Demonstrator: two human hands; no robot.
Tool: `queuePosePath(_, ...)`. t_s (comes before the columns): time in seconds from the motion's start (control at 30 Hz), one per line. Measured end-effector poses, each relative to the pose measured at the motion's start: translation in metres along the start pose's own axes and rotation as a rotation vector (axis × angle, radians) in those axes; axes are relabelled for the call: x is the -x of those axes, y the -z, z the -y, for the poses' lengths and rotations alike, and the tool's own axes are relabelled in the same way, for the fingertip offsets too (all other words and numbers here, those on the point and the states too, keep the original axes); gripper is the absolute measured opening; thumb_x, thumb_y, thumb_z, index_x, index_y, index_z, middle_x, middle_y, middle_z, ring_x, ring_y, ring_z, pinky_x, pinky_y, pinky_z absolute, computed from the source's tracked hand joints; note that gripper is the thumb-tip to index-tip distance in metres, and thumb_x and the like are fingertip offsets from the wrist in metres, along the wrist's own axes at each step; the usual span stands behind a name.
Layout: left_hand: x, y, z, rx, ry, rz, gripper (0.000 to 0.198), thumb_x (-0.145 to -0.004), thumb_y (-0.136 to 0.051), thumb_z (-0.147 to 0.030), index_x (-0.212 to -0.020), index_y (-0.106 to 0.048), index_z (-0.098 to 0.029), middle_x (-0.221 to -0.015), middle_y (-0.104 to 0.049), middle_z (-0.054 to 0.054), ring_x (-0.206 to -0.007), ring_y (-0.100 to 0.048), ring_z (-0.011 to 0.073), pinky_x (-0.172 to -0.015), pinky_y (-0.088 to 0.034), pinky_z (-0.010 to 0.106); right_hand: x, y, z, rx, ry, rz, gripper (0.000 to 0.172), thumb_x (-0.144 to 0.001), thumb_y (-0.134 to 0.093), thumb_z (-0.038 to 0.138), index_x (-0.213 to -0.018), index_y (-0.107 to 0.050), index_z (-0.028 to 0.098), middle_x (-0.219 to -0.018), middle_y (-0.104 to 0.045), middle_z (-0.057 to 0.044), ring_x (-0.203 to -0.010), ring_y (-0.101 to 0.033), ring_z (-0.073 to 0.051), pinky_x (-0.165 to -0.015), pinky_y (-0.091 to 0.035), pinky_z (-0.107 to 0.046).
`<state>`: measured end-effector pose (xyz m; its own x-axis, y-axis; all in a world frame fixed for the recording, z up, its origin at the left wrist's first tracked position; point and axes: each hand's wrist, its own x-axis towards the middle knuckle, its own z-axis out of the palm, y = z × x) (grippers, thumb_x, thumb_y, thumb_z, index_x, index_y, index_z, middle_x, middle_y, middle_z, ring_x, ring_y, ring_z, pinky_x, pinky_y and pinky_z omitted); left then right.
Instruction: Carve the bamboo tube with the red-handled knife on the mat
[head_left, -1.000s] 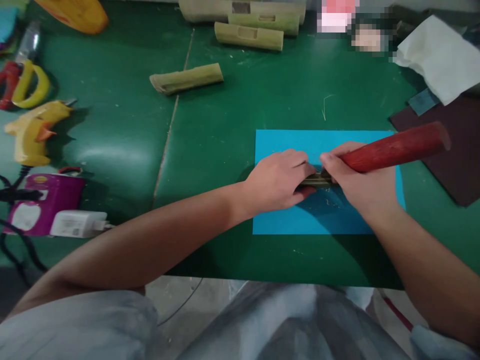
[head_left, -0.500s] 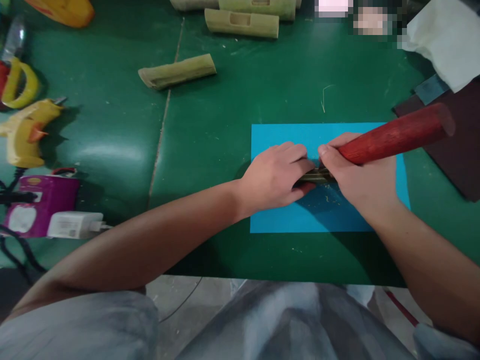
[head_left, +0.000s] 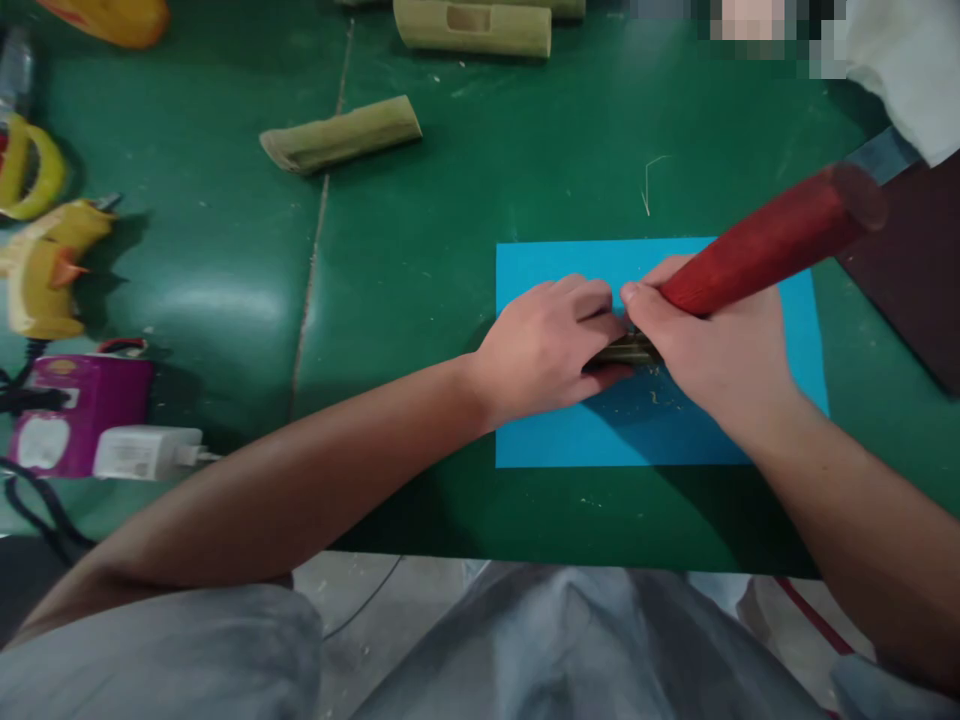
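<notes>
My left hand (head_left: pixel 551 345) is closed around a short bamboo piece (head_left: pixel 631 348), which shows only as a narrow strip between my two hands. In my right hand (head_left: pixel 720 350) is a tool with a thick red wooden handle (head_left: pixel 780 240), slanting up to the right. The working end of that tool is hidden behind my fingers, close to the bamboo. Both hands are over a blue sheet (head_left: pixel 540 440) on the green table, and small pale shavings (head_left: pixel 656 398) lie on it just below the bamboo.
Another bamboo piece (head_left: pixel 345 135) lies farther back, and a notched one (head_left: pixel 480 30) sits at the far edge of view. Along the left are yellow-handled scissors (head_left: pixel 34 175), a yellow glue gun (head_left: pixel 52 265) and a purple power adapter (head_left: pixel 90 410). A dark board (head_left: pixel 911 270) lies right.
The red handle has swung to a steeper slant, its free end moving left and up. My right hand has shifted slightly left; my left hand keeps its hold. The whole view has shifted a little.
</notes>
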<state>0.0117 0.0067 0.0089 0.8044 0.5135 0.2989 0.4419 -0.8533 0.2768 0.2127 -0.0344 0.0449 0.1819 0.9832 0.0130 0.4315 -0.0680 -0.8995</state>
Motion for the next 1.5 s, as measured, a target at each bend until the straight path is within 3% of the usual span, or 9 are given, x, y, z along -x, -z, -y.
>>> queuePosePath(0.2, -0.002, -0.001, -0.001, 0.059, 0.060, -0.021, 0.025, -0.106, -0.080, -0.041, -0.109, -0.087, -0.017, -0.106, -0.079, 0.013, -0.097, -0.076, 0.0290, -0.084, -0.062, 0.043, -0.006, -0.008, -0.002, 0.100, -0.001, -0.045, 0.044, -0.095, -0.085, 0.037, -0.066, -0.052, 0.033, -0.070, -0.063, -0.003, -0.079, -0.069, -0.029, -0.076, -0.061, -0.049)
queuePosePath(0.33, -0.002, -0.003, 0.001, 0.115, 0.063, -0.045, 0.025, -0.106, -0.082, -0.041, -0.109, -0.087, -0.017, -0.110, -0.081, 0.013, -0.102, -0.078, 0.0292, -0.089, -0.065, 0.042, -0.009, -0.015, -0.003, 0.156, -0.035, -0.110, 0.050, -0.095, -0.088, 0.041, -0.064, -0.050, 0.032, -0.069, -0.060, -0.002, -0.078, -0.068, -0.028, -0.078, -0.061, -0.050)
queuePosePath(0.57, -0.006, 0.000, -0.001, 0.204, 0.119, -0.027, 0.018, -0.107, -0.078, -0.034, -0.102, -0.086, -0.019, -0.101, -0.078, 0.009, -0.097, -0.077, 0.0250, -0.084, -0.062, 0.037, -0.007, -0.020, -0.010, 0.126, 0.033, -0.142, 0.042, -0.094, -0.086, 0.033, -0.070, -0.052, 0.032, -0.069, -0.061, 0.001, -0.075, -0.067, -0.025, -0.072, -0.059, -0.043)
queuePosePath(0.8, -0.006, 0.002, -0.003, 0.185, 0.107, -0.003, 0.021, -0.107, -0.079, -0.037, -0.110, -0.088, -0.018, -0.114, -0.081, 0.011, -0.109, -0.080, 0.0285, -0.095, -0.066, 0.040, -0.005, -0.012, 0.003, 0.050, -0.026, -0.062, 0.044, -0.090, -0.081, 0.023, -0.063, -0.048, 0.032, -0.062, -0.053, 0.003, -0.061, -0.055, -0.018, -0.058, -0.049, -0.037)
queuePosePath(1.0, -0.004, 0.002, -0.001, 0.128, 0.099, 0.025, 0.025, -0.108, -0.078, -0.041, -0.118, -0.087, -0.020, -0.122, -0.083, 0.011, -0.114, -0.080, 0.0305, -0.091, -0.066, 0.041, -0.004, -0.008, 0.013, -0.082, -0.028, -0.135, 0.038, -0.092, -0.078, 0.020, -0.061, -0.060, 0.031, -0.065, -0.058, 0.003, -0.066, -0.059, -0.018, -0.068, -0.055, -0.036)
queuePosePath(1.37, -0.004, 0.000, -0.001, 0.103, 0.089, 0.043, 0.027, -0.108, -0.079, -0.041, -0.120, -0.084, -0.018, -0.128, -0.082, 0.014, -0.119, -0.081, 0.0335, -0.098, -0.067, 0.047, -0.010, -0.009, 0.009, -0.049, -0.106, -0.104, 0.029, -0.090, -0.084, 0.028, -0.066, -0.068, 0.030, -0.072, -0.070, 0.003, -0.073, -0.068, -0.020, -0.074, -0.056, -0.038)
queuePosePath(1.5, -0.004, -0.001, 0.000, 0.096, 0.080, 0.034, 0.027, -0.107, -0.080, -0.042, -0.118, -0.084, -0.017, -0.128, -0.082, 0.013, -0.120, -0.082, 0.0336, -0.098, -0.068, 0.046, -0.012, -0.009, 0.010, -0.019, -0.133, -0.090, 0.035, -0.093, -0.085, 0.024, -0.065, -0.066, 0.032, -0.072, -0.069, 0.002, -0.074, -0.068, -0.022, -0.074, -0.055, -0.039)
